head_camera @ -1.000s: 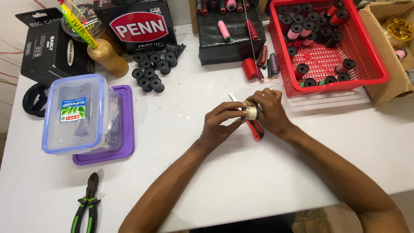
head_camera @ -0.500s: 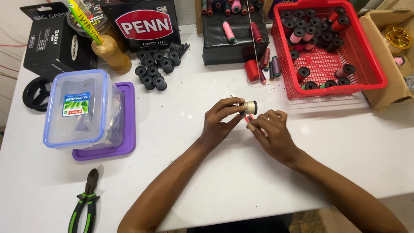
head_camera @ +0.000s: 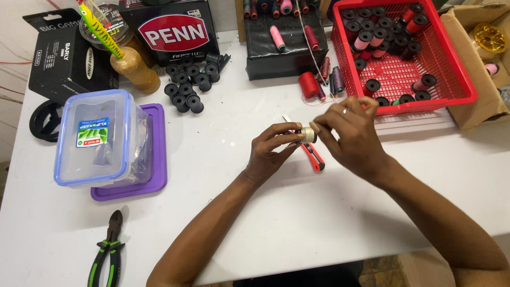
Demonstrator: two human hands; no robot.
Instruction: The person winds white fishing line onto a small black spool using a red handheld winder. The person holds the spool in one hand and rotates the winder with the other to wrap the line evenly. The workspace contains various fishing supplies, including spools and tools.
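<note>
Item: small pale spool (head_camera: 307,135), held above the middle of the white tabletop (head_camera: 297,212).

Left hand (head_camera: 270,154): grip clenched on the spool, thumb and fingertips pinching its near end.
Right hand (head_camera: 348,133): at the spool's 3 o'clock, fingers bunched at its far end; whether this grip pinches a thread or the spool's rim cannot be told.

Beneath the hands: red utility knife (head_camera: 311,153), lying flat, partly hidden.
At 1 o'clock: red basket (head_camera: 451,69) with black and red bobbins.
At 12 o'clock: loose red thread spool (head_camera: 308,85) beside a black box (head_camera: 281,53) carrying more spools.
At 10 o'clock: cluster of black bobbins (head_camera: 188,85).
At 9 o'clock: clear lidded container (head_camera: 101,138) on a purple lid (head_camera: 156,159).
At 7 o'clock: green-handled pliers (head_camera: 109,250).

Risks, judged: the pinch is light, so a tug from the right hand could pull the spool free to roll off; a dropped hand could catch the knife directly below, blade state unseen.
</note>
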